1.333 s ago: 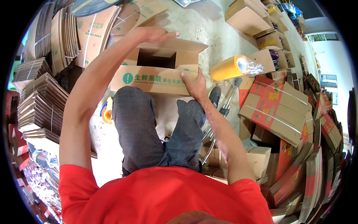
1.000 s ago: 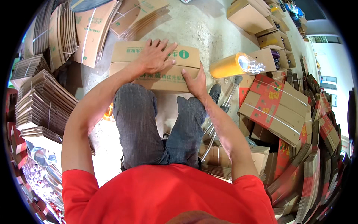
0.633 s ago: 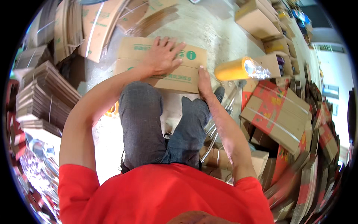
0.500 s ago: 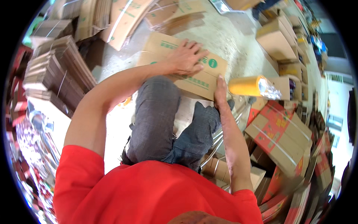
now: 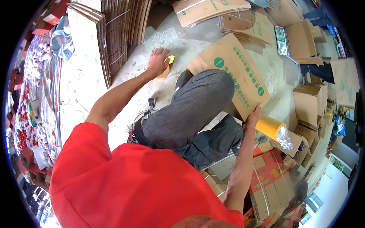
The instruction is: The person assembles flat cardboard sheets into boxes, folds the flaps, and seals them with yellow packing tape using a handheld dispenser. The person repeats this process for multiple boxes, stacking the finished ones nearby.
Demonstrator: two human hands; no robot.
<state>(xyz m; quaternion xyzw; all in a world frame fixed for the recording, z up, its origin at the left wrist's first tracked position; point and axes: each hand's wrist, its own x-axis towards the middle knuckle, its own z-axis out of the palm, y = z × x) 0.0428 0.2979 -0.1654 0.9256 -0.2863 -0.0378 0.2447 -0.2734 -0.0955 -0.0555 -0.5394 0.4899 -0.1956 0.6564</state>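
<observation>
A brown cardboard box [image 5: 243, 72] with green printing stands tilted beyond my knees. At its near right corner, my right hand [image 5: 252, 117] grips the edge, thumb on the top face. My left hand [image 5: 157, 64] is off to the left, low over the floor, fingers curled at an orange-yellow tape dispenser [image 5: 165, 73] with a bit of blue on it. The hand partly covers the dispenser, so the exact grip is hard to see. Close to my right hand lies a yellow cylinder [image 5: 269, 127] with crinkled clear wrap at its end.
Flattened cartons [image 5: 123, 30] stand in a strapped stack at the far left; more flat bundles [image 5: 209, 11] lie beyond the box. A scale [image 5: 281, 41] sits far right, near open boxes [image 5: 306, 104]. Strapped red-and-brown cartons [image 5: 268, 186] crowd my right side.
My left hand has left the box top and moved left to the tape dispenser on the floor. My right hand stays on the box, which now appears turned and tilted. The view has swung left.
</observation>
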